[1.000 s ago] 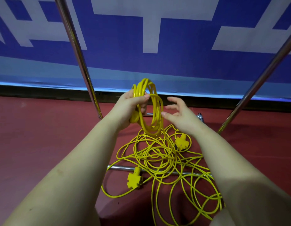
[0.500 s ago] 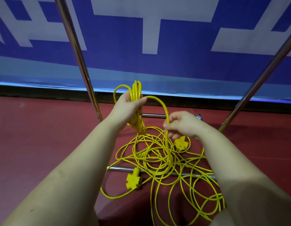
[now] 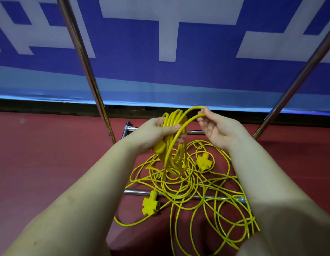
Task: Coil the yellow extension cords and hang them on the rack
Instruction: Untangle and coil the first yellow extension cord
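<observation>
- A person's two bare forearms reached forward and down from the bottom of the view toward a heap of yellow extension cord
- The left hand (image 3: pixel 153 134) gripped a coil (image 3: pixel 174 145) of yellow cord, its fingers curled round the gathered loops and its thumb pressed across the front; the coil hung below the hand
- The right hand (image 3: pixel 217 130) was raised just beside the coil, its fingertips pinching a single strand (image 3: pixel 180 130) that arched from the top of the coil and ran down across the coil's front
- The remaining loose cord (image 3: pixel 206 191) lay in tangled loops on the red floor (image 3: pixel 49 163), draped over a low horizontal metal bar (image 3: pixel 134 192) of the rack
- Two yellow socket blocks lay in the tangle: one (image 3: pixel 150 204) at the near bar, another (image 3: pixel 203 162) farther back, under the right wrist
- Two slanted metal rack poles rose left (image 3: pixel 86 71) and right (image 3: pixel 293 85), in front of a blue and white banner (image 3: pixel 179 52)
</observation>
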The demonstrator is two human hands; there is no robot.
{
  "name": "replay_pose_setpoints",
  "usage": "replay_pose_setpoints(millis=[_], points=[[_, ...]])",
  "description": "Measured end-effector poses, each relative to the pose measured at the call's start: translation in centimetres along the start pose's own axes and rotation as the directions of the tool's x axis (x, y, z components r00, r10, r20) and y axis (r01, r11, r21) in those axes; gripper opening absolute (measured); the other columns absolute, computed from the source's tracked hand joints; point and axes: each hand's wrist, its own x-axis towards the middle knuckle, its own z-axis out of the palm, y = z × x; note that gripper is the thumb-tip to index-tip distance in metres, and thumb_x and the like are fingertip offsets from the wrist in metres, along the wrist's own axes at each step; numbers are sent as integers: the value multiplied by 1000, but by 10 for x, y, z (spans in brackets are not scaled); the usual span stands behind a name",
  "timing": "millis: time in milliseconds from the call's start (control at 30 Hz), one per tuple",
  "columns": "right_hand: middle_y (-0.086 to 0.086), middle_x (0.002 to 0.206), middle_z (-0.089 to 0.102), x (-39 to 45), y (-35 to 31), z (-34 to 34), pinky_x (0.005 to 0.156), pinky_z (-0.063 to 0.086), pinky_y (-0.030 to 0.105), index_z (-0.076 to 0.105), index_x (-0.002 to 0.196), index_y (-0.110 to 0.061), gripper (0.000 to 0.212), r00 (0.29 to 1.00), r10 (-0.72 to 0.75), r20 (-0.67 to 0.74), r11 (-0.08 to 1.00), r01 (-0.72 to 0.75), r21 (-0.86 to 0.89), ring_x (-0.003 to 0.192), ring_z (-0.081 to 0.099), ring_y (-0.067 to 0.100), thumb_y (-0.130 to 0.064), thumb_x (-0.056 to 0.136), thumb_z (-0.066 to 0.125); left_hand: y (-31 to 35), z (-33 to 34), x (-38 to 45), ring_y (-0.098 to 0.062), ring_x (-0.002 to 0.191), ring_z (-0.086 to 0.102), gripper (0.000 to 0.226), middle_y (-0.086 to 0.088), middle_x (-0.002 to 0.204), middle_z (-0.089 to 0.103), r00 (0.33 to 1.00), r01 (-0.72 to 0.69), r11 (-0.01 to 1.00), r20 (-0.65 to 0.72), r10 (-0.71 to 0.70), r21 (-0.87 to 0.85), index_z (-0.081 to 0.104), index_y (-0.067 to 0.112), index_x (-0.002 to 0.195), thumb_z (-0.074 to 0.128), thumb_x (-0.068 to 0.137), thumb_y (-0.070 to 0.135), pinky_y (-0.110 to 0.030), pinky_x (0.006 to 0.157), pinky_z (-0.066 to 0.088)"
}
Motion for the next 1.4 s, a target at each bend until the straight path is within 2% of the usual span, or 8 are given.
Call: replay_pose_setpoints(millis=[400,533,667,833,967,1167,1267,1400], points=[[7,83,65,7,3,-1,52,53,16,56,89,-9,3,975,-212,-61,962,197,-187,50,63,5,-11,91,58,-3,9,1,-14,61,68,8,-7,72,71,986,120,992,119,-115,-36,56,5,95,55,90,-1,-28,55,57],[10,94,66,6,6,3,64,57,24,55,108,-8,30,988,-152,-1,952,146,-271,78,69,15,-32,91,56,-6,10,4,-13,59,67,9,-5,70,70,999,29,994,-27,-32,-102,58,6,95,55,90,-1,-29,56,58],[1,90,70,-4,26,9,68,50,22,65,101,-12,38,984,56,169,560,109,-822,77,64,7,-45,87,57,-3,4,11,-12,57,66,4,-4,69,69,958,-100,967,-284,30,-235,58,4,93,55,91,2,-29,55,57],[-5,72,63,-6,46,14,66,46,23,60,80,-22,12,900,-150,408,229,433,-872,68,59,10,-22,81,72,4,-3,11,-11,60,69,6,-1,66,71,916,-145,934,-402,1,-328,57,6,90,53,93,3,-30,53,58],[-5,76,70,-4,42,14,63,47,26,56,79,-26,13,849,-300,435,143,490,-860,66,63,4,-31,91,56,4,-7,12,-7,53,64,4,3,63,71,859,-210,931,-510,29,-300,56,4,93,53,94,3,-22,52,53],[-5,76,66,5,45,-9,75,48,32,51,73,-20,27,950,231,212,-175,255,-951,74,64,19,-34,96,48,11,-33,12,-10,55,64,13,-1,66,68,742,-305,888,-670,-6,-345,56,5,82,51,95,4,-23,57,53],[4,78,64,9,39,-15,64,54,31,56,88,-19,7,953,-1,304,22,303,-953,65,62,20,-22,89,62,11,-47,11,-7,49,63,14,-3,75,66,698,-262,911,-714,-49,-319,55,9,82,52,96,8,-23,56,53],[-4,71,60,9,30,-10,52,48,27,50,81,-28,23,866,-453,212,337,387,-858,52,63,11,-14,84,68,1,-42,12,-5,45,63,17,-2,65,67,707,-152,952,-702,-82,-264,53,11,80,51,96,8,-23,54,51]])
